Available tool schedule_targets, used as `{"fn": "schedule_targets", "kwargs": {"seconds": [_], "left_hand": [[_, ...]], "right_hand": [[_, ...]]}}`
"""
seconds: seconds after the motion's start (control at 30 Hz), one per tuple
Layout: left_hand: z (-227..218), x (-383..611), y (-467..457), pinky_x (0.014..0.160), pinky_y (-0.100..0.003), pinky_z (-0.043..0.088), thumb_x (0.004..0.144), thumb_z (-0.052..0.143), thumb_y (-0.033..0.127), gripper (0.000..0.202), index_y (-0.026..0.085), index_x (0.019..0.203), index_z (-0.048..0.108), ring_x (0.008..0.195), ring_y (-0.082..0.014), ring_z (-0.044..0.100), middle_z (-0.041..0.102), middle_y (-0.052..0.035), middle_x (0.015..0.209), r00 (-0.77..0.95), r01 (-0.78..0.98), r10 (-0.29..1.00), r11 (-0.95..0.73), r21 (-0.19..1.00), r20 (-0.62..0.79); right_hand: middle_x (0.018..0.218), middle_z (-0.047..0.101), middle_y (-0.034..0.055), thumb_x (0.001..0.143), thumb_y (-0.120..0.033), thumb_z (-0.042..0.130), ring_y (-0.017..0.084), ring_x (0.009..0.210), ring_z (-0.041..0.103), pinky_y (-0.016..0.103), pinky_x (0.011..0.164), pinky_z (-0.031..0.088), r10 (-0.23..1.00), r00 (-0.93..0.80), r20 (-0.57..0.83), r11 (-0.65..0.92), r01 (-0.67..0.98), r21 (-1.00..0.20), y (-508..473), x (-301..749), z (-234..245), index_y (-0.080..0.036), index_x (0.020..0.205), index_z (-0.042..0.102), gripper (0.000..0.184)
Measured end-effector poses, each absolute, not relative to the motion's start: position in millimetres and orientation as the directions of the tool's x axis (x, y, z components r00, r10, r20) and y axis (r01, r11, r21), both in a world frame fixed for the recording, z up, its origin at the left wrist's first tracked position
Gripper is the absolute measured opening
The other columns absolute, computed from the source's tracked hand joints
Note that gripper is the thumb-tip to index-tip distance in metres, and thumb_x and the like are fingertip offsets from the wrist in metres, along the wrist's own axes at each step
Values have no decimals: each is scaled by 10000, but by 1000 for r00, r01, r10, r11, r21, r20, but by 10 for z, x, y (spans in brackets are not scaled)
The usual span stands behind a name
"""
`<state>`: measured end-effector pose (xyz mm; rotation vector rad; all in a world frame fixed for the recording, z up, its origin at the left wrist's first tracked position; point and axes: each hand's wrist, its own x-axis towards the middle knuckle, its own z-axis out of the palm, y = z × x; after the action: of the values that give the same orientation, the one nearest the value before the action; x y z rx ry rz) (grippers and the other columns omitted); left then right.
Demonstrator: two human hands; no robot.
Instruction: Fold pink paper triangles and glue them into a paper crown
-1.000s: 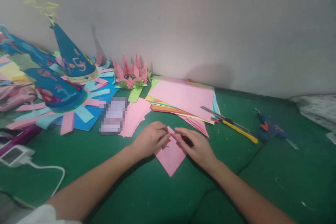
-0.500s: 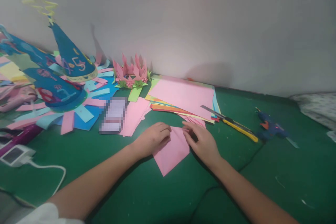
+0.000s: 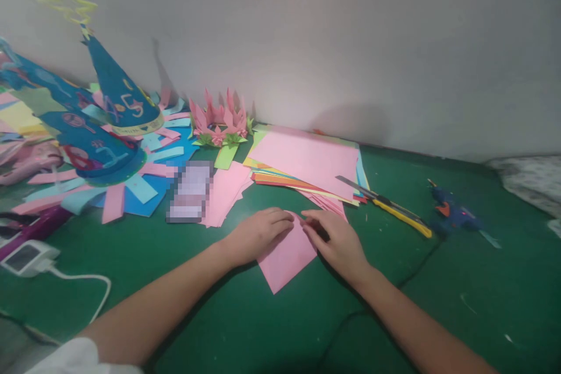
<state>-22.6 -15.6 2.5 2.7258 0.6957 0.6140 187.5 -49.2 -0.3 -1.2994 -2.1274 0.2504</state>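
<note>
pink paper (image 3: 287, 257) lies flat on the green table (image 3: 438, 310), set as a diamond: long axis runs from the near corner, pointing toward the person, up to the far corner between the two hands. left hand (image 3: 258, 234) rests palm down on the paper's upper left edge, fingers loosely curled, pressing rather than gripping. right hand (image 3: 337, 239) sits at the upper right edge, fingertips pinching or pressing the paper near the top corner; exact grip cannot be told, the fingers hide it. both hands equally near, nearly touching each other over the far corner; the paper's free part extends down and toward the person from them.

just beyond the hands: stack of coloured sheets (image 3: 307, 160), pink on top, a yellow-handled knife (image 3: 385, 205) lying on its right edge. glue gun (image 3: 453, 216) farther right, well apart. pink paper flower (image 3: 219, 120) and blue cone hat (image 3: 118, 90) at the back left, by a plain pale wall (image 3: 350, 41).
</note>
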Motion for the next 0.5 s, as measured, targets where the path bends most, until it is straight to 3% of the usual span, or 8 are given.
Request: {"fn": "schedule_targets", "kwargs": {"seconds": [0.17,0.33,0.5], "left_hand": [[35,-226,-160,896,-337,475,948,387,192,232,128,1052,584,1050,-185,553,607,-107,1114,783,412,520,-845,342,342],[-2,-229,-161,881,-341,478,941,401,200,227,129,1049,588,1037,-190,565,610,-108,1103,769,430,536,-837,337,349],[-8,-231,-153,876,-339,474,932,399,179,223,133,1045,586,1023,-188,565,611,-111,1084,765,423,536,-837,348,358]], "right_hand": [[885,676,47,892,-228,482,189,831,621,336,754,493,859,-350,373,503,712,-491,-493,1870,39,-210,938,604,132],[911,681,48,882,-246,497,187,829,630,328,739,501,864,-330,381,495,699,-516,-508,1879,30,-219,988,602,152],[804,680,30,838,-281,563,179,722,631,306,657,507,898,-258,357,425,721,-548,-516,1906,10,-216,937,618,131]]}}
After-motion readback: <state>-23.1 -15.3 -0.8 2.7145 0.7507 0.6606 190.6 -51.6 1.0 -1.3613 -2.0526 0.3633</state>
